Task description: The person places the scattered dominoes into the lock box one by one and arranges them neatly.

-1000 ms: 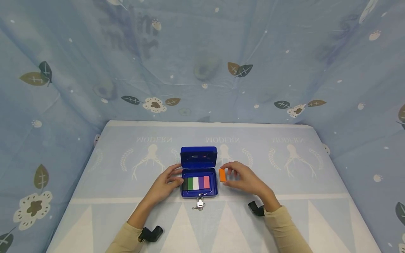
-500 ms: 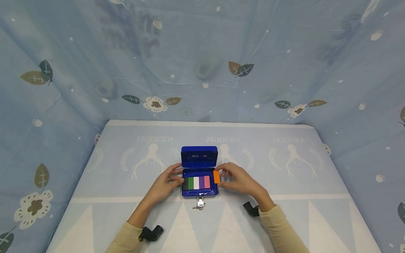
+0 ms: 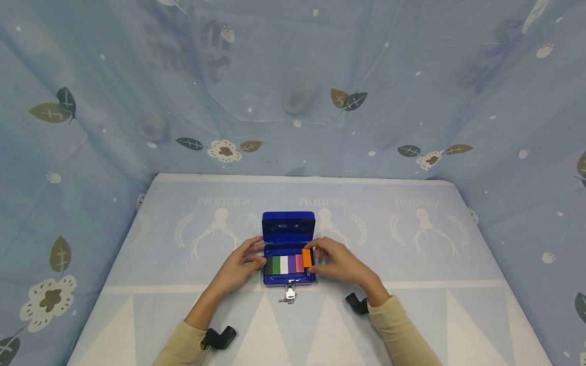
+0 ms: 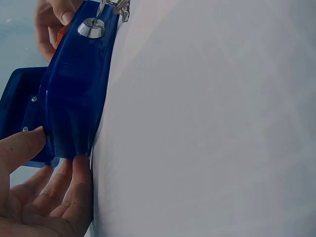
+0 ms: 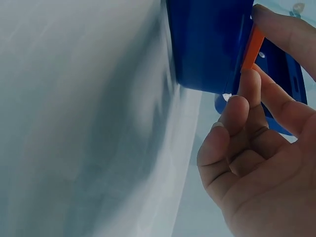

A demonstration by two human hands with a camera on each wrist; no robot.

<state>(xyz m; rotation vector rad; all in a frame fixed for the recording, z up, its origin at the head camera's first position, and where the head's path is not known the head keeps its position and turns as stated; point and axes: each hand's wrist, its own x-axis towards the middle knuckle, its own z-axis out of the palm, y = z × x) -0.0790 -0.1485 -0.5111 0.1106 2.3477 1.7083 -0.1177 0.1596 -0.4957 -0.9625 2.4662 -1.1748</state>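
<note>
A blue metal cash box (image 3: 266, 282) stands on the table with its lid (image 3: 288, 227) raised. Inside it, a row of blocks runs from black (image 3: 268, 266) through green, white and purple to pink (image 3: 299, 264). My left hand (image 3: 238, 267) holds the box's left side, thumb at the rim and fingers (image 4: 81, 182) against the outer wall. Between thumb and fingers, my right hand (image 3: 341, 260) pinches an orange block (image 3: 307, 258) over the right end of the row, beside the pink block. The orange block's lower part is hidden by the box wall in the right wrist view.
Keys (image 3: 287, 300) hang from the lock (image 4: 92, 28) at the box's front. Black wrist mounts (image 3: 221, 338) sit at both sleeves. A patterned cloth covers the table (image 3: 183, 305), and a blue printed curtain (image 3: 293, 101) surrounds its back and sides.
My right hand has carried the orange block leftward, from beside the box, across its right rim, to over the inside next to the pink block. My left hand has stayed on the box.
</note>
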